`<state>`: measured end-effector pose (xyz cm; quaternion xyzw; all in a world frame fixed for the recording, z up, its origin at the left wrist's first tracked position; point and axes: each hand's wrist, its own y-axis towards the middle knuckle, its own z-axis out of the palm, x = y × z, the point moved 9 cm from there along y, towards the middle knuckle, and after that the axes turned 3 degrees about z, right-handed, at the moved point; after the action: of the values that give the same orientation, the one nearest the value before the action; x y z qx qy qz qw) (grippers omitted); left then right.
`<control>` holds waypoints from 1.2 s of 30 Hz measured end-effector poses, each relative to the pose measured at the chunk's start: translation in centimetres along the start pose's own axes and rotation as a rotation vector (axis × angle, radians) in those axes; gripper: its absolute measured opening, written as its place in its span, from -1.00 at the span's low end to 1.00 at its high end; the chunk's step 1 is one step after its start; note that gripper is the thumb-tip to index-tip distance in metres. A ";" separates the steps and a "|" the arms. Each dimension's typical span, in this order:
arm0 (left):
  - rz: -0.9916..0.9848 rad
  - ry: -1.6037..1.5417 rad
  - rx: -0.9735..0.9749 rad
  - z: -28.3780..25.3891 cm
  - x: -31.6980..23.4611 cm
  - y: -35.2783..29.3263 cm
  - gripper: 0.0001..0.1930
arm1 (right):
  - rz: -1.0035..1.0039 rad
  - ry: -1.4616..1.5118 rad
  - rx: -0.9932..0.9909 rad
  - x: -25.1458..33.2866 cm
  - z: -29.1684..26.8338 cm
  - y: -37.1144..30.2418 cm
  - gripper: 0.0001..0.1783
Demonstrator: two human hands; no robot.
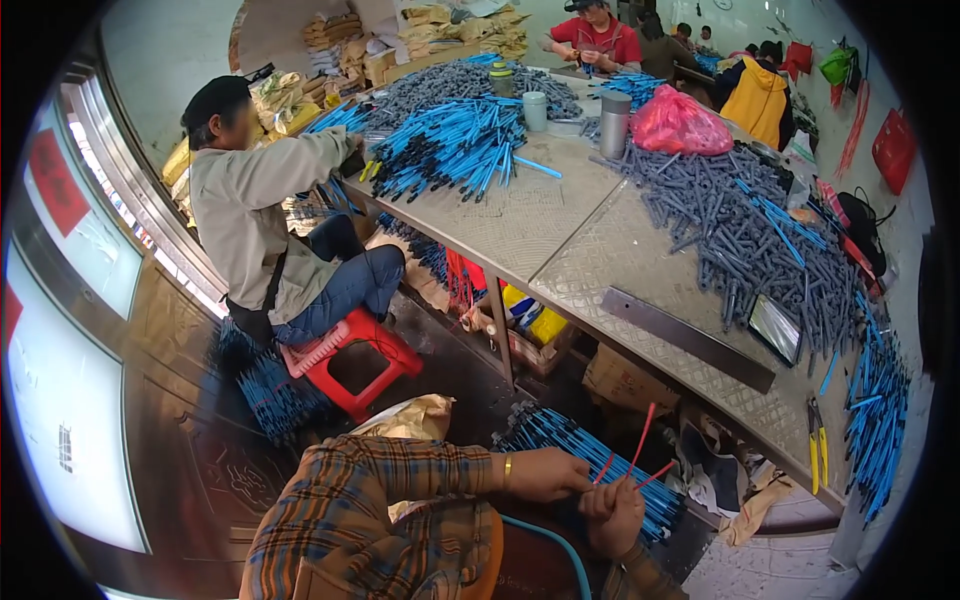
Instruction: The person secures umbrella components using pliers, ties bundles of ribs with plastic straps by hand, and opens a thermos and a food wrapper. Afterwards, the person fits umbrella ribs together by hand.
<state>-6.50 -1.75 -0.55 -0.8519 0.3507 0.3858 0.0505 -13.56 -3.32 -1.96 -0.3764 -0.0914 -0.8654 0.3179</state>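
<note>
My left hand (546, 474), with a gold band at its wrist, reaches in from the left and is closed, its fingertips meeting those of my right hand. My right hand (612, 513) is closed too, in a pinch. Thin red strips (641, 440) stick up and out from between the two hands, with their lower ends hidden by the fingers. Just beyond and below the hands lies a large bundle of blue rods (565, 436) with dark ends. It rests low, beneath the table's front edge.
A metal-topped table (590, 262) carries grey tube-like parts (770, 245), blue rods (450, 145), a long metal bar (688, 338), a phone-like slab (775, 328) and yellow-handled pliers (818, 445). A co-worker (285, 200) sits on a red stool (352, 368) at the left; others work farther back.
</note>
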 end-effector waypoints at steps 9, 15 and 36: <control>-0.074 0.060 0.089 -1.7 -0.3 0.8 -0.90 | -0.031 -0.143 -0.032 2.1 -0.1 0.5 -0.63; -0.277 -0.774 0.212 -1.5 3.1 0.3 -0.84 | 0.185 -0.527 -0.097 3.0 -0.5 0.8 -0.85; -0.474 -1.288 -0.055 -0.1 3.3 -1.8 -0.84 | 0.298 0.005 0.044 9.1 0.0 -0.9 -0.74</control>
<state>-3.73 -2.29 -3.10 -0.5074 0.0448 0.8027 0.3102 -18.81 -6.96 4.53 -0.3764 -0.0526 -0.8074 0.4513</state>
